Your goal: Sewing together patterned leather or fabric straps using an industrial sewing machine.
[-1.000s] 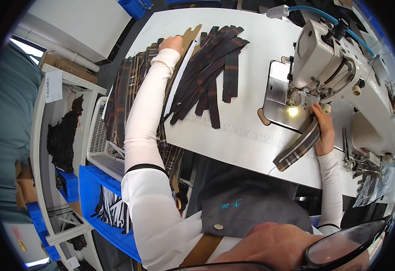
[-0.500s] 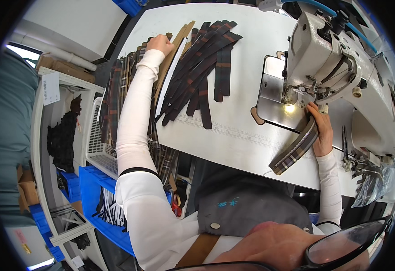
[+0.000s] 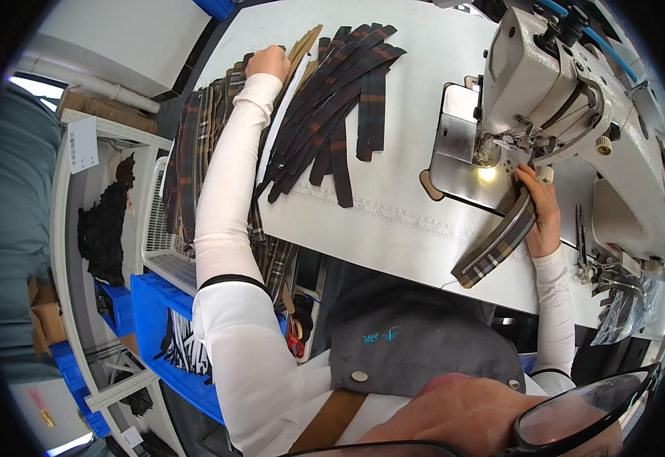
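My left hand point(image 3: 268, 63) is closed at the far end of a row of plaid fabric strips point(image 3: 214, 114) on the left of the table. What its curled fingers hold is hidden. Close to its right lie tan strips point(image 3: 302, 47) and a fanned pile of dark strips with reddish bands point(image 3: 325, 107). My right hand point(image 3: 543, 209) is closed around a curved, layered plaid band point(image 3: 497, 247) just in front of the sewing machine point(image 3: 545, 99). The band's far end reaches up beside the lit needle area; its near end rests by the table's front edge.
A metal plate point(image 3: 454, 145) sits left of the needle. Scissors-like tools point(image 3: 580, 228) and a clear plastic bag point(image 3: 625, 312) lie at the right. Below the table's left side are a white basket point(image 3: 166, 255) and a blue bin point(image 3: 149, 312) holding black-and-white strips.
The whole view has shifted slightly, so the table and strips appear a little higher. My left hand's fingers look more curled; my right hand keeps its hold on the plaid band.
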Demonstrator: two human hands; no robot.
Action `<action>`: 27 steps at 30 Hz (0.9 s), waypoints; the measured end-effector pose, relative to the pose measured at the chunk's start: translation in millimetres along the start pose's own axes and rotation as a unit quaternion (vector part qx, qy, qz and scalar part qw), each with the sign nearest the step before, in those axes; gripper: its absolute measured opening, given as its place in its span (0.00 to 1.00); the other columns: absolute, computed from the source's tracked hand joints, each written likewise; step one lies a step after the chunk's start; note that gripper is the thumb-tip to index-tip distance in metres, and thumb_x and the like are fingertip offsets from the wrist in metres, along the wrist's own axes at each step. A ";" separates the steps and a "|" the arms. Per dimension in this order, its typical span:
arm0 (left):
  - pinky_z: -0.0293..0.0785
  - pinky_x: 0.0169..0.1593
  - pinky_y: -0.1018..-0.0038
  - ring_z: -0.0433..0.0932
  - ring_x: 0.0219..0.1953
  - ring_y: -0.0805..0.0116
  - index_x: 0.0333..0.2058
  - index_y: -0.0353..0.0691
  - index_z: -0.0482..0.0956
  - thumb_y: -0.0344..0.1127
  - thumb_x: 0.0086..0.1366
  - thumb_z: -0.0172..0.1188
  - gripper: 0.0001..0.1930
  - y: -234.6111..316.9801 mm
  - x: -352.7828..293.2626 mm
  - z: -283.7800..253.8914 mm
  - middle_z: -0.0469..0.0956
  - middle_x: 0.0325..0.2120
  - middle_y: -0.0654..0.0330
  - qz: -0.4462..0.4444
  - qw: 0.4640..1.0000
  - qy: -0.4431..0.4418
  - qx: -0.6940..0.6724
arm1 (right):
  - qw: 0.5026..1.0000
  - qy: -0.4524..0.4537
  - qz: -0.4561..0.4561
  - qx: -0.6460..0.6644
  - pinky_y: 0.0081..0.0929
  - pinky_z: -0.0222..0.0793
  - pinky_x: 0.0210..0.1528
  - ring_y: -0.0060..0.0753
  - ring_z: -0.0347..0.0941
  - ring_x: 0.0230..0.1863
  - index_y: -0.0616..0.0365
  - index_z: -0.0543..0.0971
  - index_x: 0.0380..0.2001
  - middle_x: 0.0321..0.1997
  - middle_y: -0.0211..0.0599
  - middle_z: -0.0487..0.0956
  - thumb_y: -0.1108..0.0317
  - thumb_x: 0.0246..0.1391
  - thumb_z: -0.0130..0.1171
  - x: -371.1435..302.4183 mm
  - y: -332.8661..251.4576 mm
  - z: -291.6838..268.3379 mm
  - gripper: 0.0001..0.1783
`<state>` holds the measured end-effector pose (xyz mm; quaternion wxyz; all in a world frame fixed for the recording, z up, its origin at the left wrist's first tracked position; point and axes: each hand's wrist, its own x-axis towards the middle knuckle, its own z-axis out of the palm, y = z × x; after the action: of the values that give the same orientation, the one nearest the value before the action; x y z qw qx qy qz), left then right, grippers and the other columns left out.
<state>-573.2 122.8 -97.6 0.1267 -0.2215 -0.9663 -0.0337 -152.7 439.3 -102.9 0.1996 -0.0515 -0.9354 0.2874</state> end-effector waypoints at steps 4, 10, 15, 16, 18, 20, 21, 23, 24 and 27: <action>0.76 0.40 0.60 0.79 0.34 0.45 0.30 0.42 0.83 0.39 0.55 0.56 0.10 -10.8 3.7 -11.3 0.79 0.29 0.45 -0.085 0.987 0.078 -0.116 | 1.000 -0.004 -0.002 0.005 0.37 0.56 0.62 0.50 0.62 0.61 0.59 0.74 0.49 0.51 0.43 0.75 0.68 0.48 0.56 1.2 -1.2 -0.2 0.22; 0.71 0.28 0.80 0.76 0.24 0.77 0.30 0.34 0.81 0.35 0.56 0.60 0.09 -50.0 39.5 -90.3 0.79 0.22 0.62 -0.063 0.763 0.175 -0.619 | 1.000 -0.003 0.021 0.010 0.37 0.57 0.61 0.50 0.62 0.61 0.58 0.74 0.49 0.51 0.43 0.75 0.69 0.47 0.58 -3.1 5.3 0.7 0.23; 0.69 0.32 0.84 0.76 0.27 0.79 0.35 0.36 0.83 0.37 0.58 0.60 0.12 -113.9 52.4 -116.7 0.80 0.25 0.63 0.035 0.932 0.081 -0.351 | 0.999 -0.014 -0.016 -0.034 0.37 0.57 0.61 0.50 0.60 0.63 0.56 0.75 0.49 0.55 0.43 0.72 0.71 0.45 0.59 -4.7 5.2 1.2 0.23; 0.68 0.31 0.85 0.75 0.27 0.80 0.35 0.36 0.83 0.37 0.58 0.60 0.11 -114.9 54.1 -123.6 0.80 0.25 0.63 -0.013 0.934 0.045 -0.355 | 0.999 -0.013 -0.016 -0.034 0.37 0.57 0.61 0.50 0.60 0.63 0.56 0.75 0.49 0.55 0.43 0.72 0.71 0.45 0.59 -4.0 5.5 1.7 0.23; 0.66 0.29 0.85 0.76 0.27 0.81 0.34 0.37 0.83 0.38 0.59 0.59 0.11 -123.2 53.3 -140.9 0.80 0.25 0.64 0.017 0.916 0.040 -0.398 | 0.997 -0.002 -0.040 -0.063 0.37 0.58 0.61 0.50 0.60 0.63 0.57 0.75 0.48 0.55 0.42 0.72 0.73 0.45 0.59 -3.7 4.1 2.5 0.22; 0.68 0.30 0.84 0.77 0.29 0.79 0.35 0.35 0.83 0.39 0.60 0.57 0.13 -131.7 50.0 -166.5 0.81 0.26 0.63 0.093 0.962 0.109 -0.231 | 0.997 -0.003 -0.042 -0.060 0.37 0.58 0.61 0.50 0.60 0.63 0.57 0.75 0.48 0.56 0.42 0.72 0.73 0.46 0.59 -3.0 3.2 2.8 0.22; 0.72 0.35 0.81 0.78 0.30 0.76 0.37 0.34 0.82 0.39 0.60 0.58 0.14 -131.7 49.3 -183.9 0.81 0.27 0.63 0.037 0.947 0.106 -0.301 | 0.998 -0.002 -0.039 -0.057 0.37 0.59 0.61 0.49 0.60 0.63 0.57 0.75 0.48 0.56 0.42 0.72 0.74 0.46 0.59 -2.6 4.4 4.3 0.22; 0.72 0.37 0.81 0.78 0.30 0.76 0.38 0.34 0.82 0.40 0.60 0.58 0.14 -129.3 38.4 -196.5 0.81 0.27 0.62 0.064 0.970 0.076 -0.221 | 0.997 0.001 -0.047 -0.056 0.37 0.59 0.61 0.49 0.60 0.63 0.57 0.75 0.48 0.56 0.41 0.72 0.74 0.46 0.59 -3.2 3.2 5.6 0.22; 0.73 0.38 0.80 0.78 0.30 0.75 0.38 0.34 0.82 0.40 0.60 0.58 0.15 -127.5 29.9 -204.6 0.81 0.28 0.62 0.090 0.985 0.046 -0.139 | 0.997 0.003 -0.056 -0.053 0.37 0.59 0.61 0.50 0.60 0.63 0.57 0.75 0.48 0.56 0.41 0.72 0.74 0.46 0.59 -3.7 3.1 5.6 0.22; 0.72 0.35 0.77 0.75 0.26 0.76 0.35 0.32 0.81 0.38 0.60 0.57 0.13 -33.7 -18.5 -179.9 0.80 0.24 0.64 0.204 0.967 -0.089 -0.125 | 0.996 0.013 -0.058 -0.065 0.38 0.60 0.60 0.50 0.63 0.62 0.58 0.75 0.47 0.55 0.42 0.73 0.74 0.45 0.59 -7.7 2.0 5.0 0.21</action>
<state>-530.5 63.0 71.1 0.0157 -0.4298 -0.8963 -0.1080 -147.7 436.7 -110.4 0.2247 -0.0133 -0.9507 0.2135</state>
